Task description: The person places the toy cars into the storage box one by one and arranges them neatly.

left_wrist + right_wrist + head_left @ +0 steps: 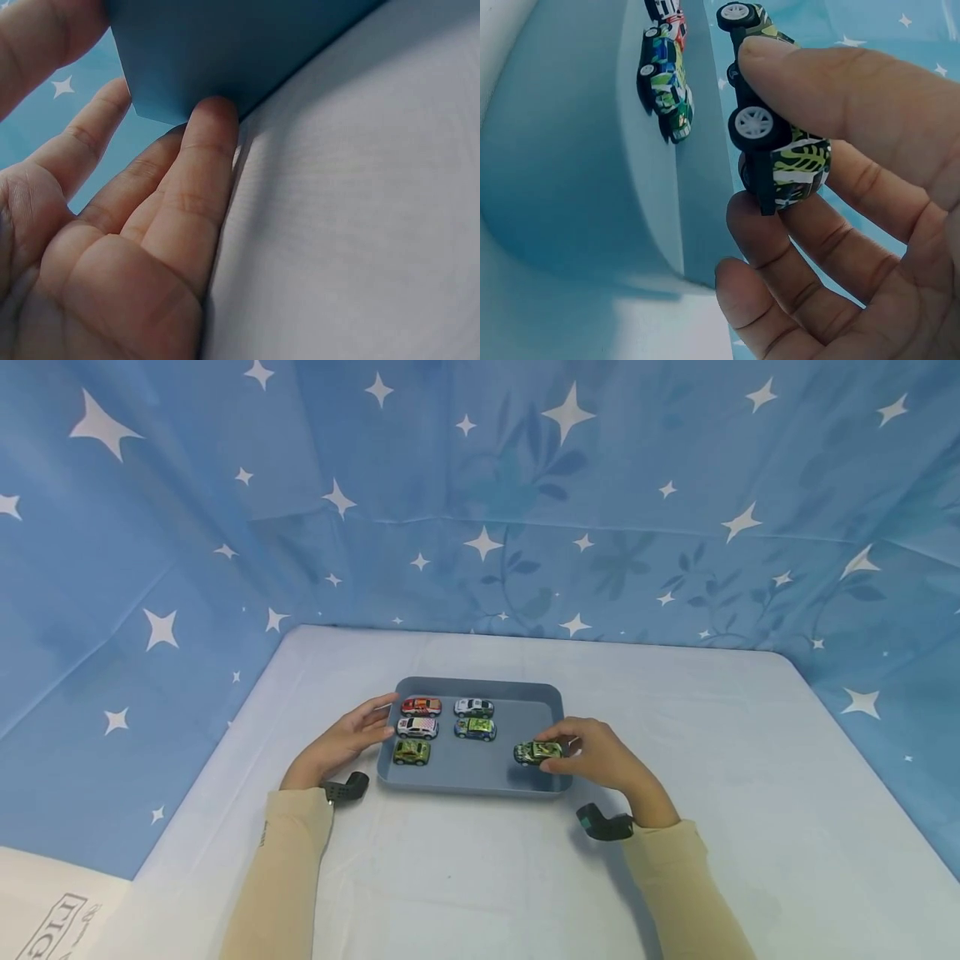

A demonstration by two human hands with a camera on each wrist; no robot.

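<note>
My right hand pinches a green camouflage toy car between thumb and fingers, over the right part of a blue-grey tray. Its white-hubbed wheels and dark underside show in the right wrist view. At the tray's left wall, my left hand touches the outside with fairly straight fingers. Inside the tray, the left column holds a red-orange car, a white car with a pink pattern and a green-gold car. Beside them sit a white-and-green car and a blue-green car.
The tray lies on a table with a white cloth. Behind it hangs a blue curtain with white stars. A pale printed sheet shows at the lower left. Each wrist wears a black camera, the right one close by the tray's corner.
</note>
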